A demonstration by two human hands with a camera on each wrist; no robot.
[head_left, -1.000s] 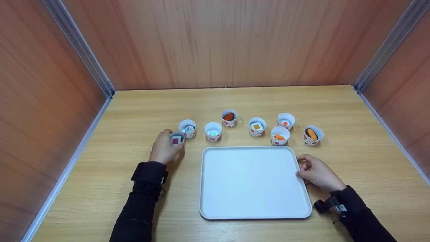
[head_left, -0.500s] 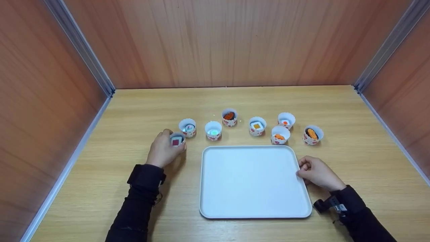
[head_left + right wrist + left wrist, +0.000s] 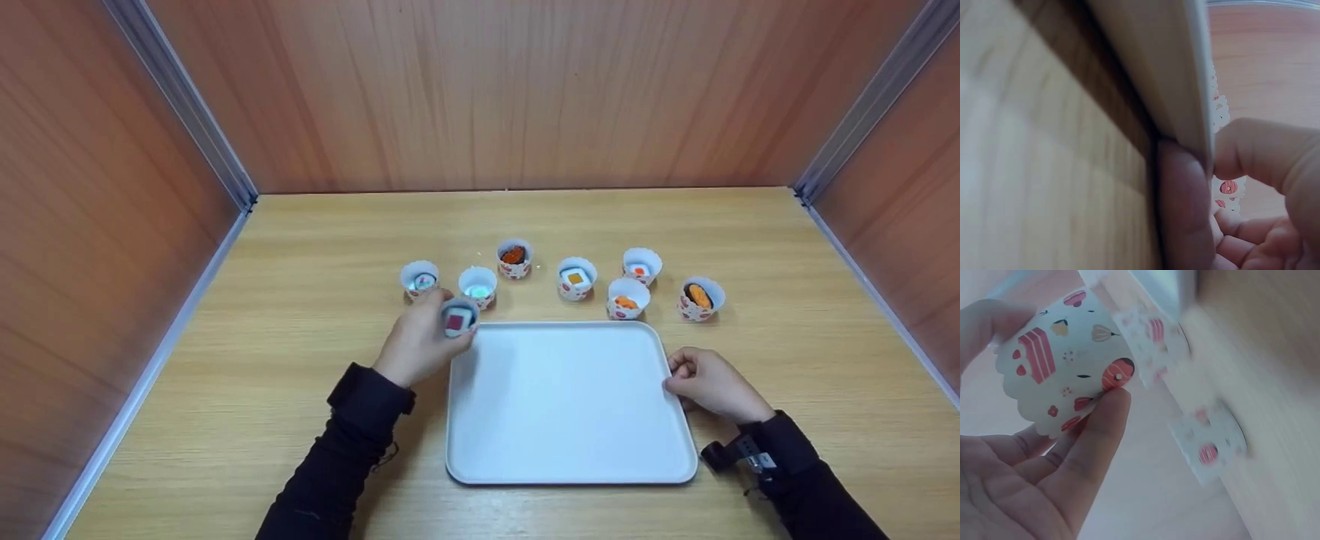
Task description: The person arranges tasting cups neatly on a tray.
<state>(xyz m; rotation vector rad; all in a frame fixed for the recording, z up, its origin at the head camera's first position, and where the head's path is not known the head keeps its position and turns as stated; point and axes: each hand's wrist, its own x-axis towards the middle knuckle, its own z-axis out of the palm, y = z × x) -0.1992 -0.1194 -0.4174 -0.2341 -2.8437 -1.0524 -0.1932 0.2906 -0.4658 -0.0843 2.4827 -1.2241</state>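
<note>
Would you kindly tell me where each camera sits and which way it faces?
Head: on the head, facing forward and down at the tray and paper cups; left hand, right hand and dark sleeves show.
Left wrist: on that wrist, facing the held cup; the left hand partly shows.
Right wrist: on that wrist, facing the tray's edge; the right hand partly shows.
Shared: head and left wrist show the held cup.

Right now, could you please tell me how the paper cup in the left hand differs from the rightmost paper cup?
The held cup is off the table, gripped by the left hand; the rightmost cup stands on the table, untouched. The held cup contains a white block with a dark red square; the rightmost cup contains an orange-topped dark piece. Both are pale paper cups with reddish prints.
</note>
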